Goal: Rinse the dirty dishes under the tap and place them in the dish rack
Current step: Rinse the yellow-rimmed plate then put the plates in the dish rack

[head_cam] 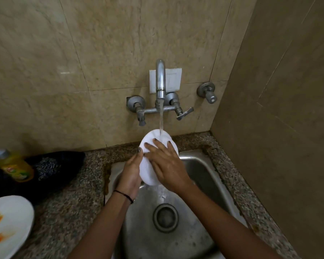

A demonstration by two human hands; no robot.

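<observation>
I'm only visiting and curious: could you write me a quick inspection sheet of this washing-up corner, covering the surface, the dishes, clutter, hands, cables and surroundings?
Surface: speckled granite counter around a steel sink; brown staining along the sink's left rim.
Job's things: small white plate held tilted under the running tap; larger stained plate with orange smears on the counter at the left; no dish rack in view.
Clutter: yellow dish-soap bottle by a dark cloth.
Hands: left hand grips the small plate's left edge; right hand presses straight fingers on its face.
Cables: nothing seen.
Surroundings: beige tiled walls, a white switch plate behind the spout, a separate wall valve to the right.
</observation>
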